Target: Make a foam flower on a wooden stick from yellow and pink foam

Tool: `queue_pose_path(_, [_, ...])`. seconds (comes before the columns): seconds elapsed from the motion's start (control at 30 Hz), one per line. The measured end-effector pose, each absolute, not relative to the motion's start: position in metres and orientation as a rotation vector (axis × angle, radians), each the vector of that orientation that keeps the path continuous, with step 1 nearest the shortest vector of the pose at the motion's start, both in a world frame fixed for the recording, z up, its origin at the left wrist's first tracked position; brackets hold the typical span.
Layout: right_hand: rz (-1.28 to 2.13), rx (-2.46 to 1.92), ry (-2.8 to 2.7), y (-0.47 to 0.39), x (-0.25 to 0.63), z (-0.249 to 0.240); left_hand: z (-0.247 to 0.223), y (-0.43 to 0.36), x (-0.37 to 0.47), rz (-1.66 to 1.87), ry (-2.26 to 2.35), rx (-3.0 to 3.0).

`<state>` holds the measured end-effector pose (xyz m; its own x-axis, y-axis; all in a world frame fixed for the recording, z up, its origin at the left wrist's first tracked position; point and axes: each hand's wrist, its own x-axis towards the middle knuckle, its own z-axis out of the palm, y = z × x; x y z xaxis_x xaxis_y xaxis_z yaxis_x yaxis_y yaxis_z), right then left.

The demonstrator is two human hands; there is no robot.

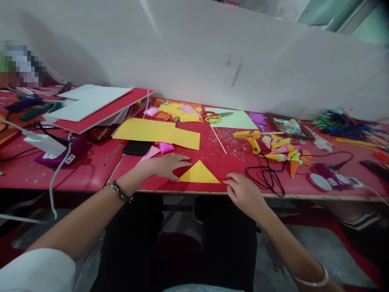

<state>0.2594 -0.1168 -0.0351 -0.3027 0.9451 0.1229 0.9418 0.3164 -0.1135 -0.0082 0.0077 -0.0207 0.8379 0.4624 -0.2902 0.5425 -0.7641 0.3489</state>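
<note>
A folded triangle of yellow paper (199, 174) lies on the red tabletop near its front edge, point facing away from me. My left hand (165, 165) is at its left corner with fingers spread and the thumb at or just beside the paper; I cannot tell whether it touches. Just off the right corner, my right hand (243, 194) holds nothing, its fingers loosely bent and slightly apart. Beyond the left hand are a larger yellow sheet (158, 132), a black phone-like object (136, 148) and a small bright pink packet (166, 147).
A yellow glue gun (252, 140) with a looping black cord lies right of centre, beside small paper cones (281, 148). Scissors (214, 117) rest on a pale green sheet (240, 119). White boards (94, 101) sit at left. Purple power strips (330, 174) flank the workspace.
</note>
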Motion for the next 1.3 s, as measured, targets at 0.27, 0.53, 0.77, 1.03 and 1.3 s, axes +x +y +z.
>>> queue_pose_path(0.27, [0.331,-1.611,-2.185,-0.100,0.220,-0.048,-0.045,-0.026,0.025,0.441,1.151,2.513])
queue_pose_path(0.53, [0.580,-1.383,-2.080,-0.082,0.218,-0.027,-0.041,-0.019,0.019,0.898,0.938,2.254])
queue_pose_path(0.77, [0.430,-1.352,-2.158,-0.066,0.219,-0.021,-0.025,-0.013,0.014,0.947,0.730,2.066])
queue_pose_path(1.03, [0.851,-1.265,-1.645,-0.054,0.205,-0.017,-0.041,-0.014,0.002,1.131,0.692,1.473])
queue_pose_path(1.3, [1.159,-1.191,-1.163,-0.054,0.197,-0.026,-0.036,-0.027,0.017,1.176,0.924,1.395])
